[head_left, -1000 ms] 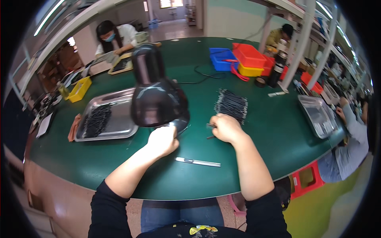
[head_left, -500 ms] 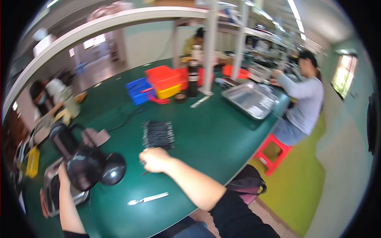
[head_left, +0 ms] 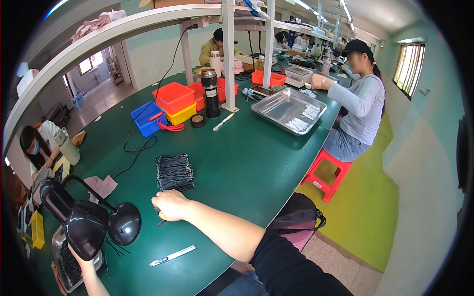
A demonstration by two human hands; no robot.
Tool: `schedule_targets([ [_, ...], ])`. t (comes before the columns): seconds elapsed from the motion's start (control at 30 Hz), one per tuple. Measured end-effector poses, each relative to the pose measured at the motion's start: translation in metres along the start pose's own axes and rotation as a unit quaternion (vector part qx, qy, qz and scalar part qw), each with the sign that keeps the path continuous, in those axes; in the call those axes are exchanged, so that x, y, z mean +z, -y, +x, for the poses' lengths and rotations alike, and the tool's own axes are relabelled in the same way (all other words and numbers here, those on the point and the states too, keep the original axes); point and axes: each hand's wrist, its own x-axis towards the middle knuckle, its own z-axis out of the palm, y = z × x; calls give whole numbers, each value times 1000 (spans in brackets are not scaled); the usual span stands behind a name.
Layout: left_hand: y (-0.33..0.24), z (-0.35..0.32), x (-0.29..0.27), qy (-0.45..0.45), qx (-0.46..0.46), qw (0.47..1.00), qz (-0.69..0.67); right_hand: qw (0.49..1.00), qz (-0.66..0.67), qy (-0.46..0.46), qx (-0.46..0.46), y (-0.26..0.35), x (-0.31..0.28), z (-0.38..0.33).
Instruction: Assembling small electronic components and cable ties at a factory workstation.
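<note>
Lamp (head_left: 84, 227) gets gripped by left hand (head_left: 79, 254) lower left; right hand (head_left: 170, 204) fisted, probably pinching wires (head_left: 174, 172). Sorting step; steady aim needed next.

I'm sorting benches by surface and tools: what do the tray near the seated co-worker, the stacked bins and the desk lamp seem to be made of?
The tray looks like bare metal, probably stainless steel: silvery, with soft reflections. The bins, red, yellow and blue, look like moulded plastic: flat saturated colour, dull sheen. The desk lamp, under the left hand, has a glossy black shade; plastic or painted metal, I cannot tell.
</note>
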Motion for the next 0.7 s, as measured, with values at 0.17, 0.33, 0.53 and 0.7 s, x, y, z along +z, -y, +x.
schedule_targets([
  [0.17,-93,-35,19,146,-34,988,39,1000,-4,0,20,-10,1,-6],
  [0.33,-94,-70,6,227,6,950,213,1000,-3,23,17,-5,-3,-4],
  [0.53,-96,-73,21,238,-48,941,235,999,1,25,24,-1,-3,-4],
  [0.7,-101,-62,43,250,-25,940,231,1000,-8,8,13,-5,-1,-5],
])
